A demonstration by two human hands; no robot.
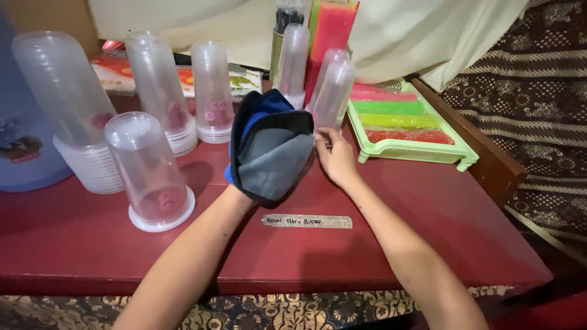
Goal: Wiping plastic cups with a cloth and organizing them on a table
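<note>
Left hand (269, 150) was fully inside a cleaning mitt (273, 160): grey microfibre face, black trim, blue backing showing at the top and left edge. The mitt was raised above the red table (379, 244), near its middle, face toward the camera. Finger state inside the mitt: couldn't tell, fabric covered everything past the wrist.

Right hand (335, 159) was just beside the mitt's right edge, fingers curled loosely with the tips at the base of a stack of clear plastic cups (333, 91). Whether they pinched the stack or only touched it wasn't clear.

Hidden or cut off: the mitt blocked the table and cup bases behind it. The blue container (24, 146) at far left was cropped by the frame. The writing on the tape strip (307, 221) was too small to make out.

Room: more upside-down cup stacks crowded the left and back, the nearest one (150, 174) just left of the left forearm. A green tray (416, 150) of coloured strips sat at the right rear, close to the table's edge. The front half of the table was bare except for the tape strip.
</note>
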